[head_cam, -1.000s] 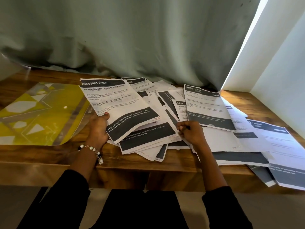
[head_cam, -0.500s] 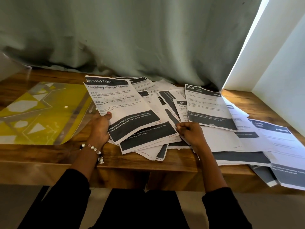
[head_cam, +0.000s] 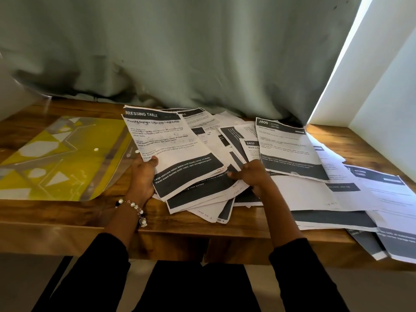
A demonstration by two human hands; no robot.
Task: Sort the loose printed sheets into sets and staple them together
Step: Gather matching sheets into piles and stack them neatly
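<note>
Gripping the "DRESSING TABLE" sheet [head_cam: 166, 145] (thumb on top), left hand [head_cam: 141, 176]; right hand [head_cam: 252, 176] pinches lower sheets [head_cam: 202, 192].

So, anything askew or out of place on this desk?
Yes. At the right end, several printed sheets hang past the front edge of the wooden table and could slide off. The rest lie fanned at mixed angles. No stapler is in view.
</note>
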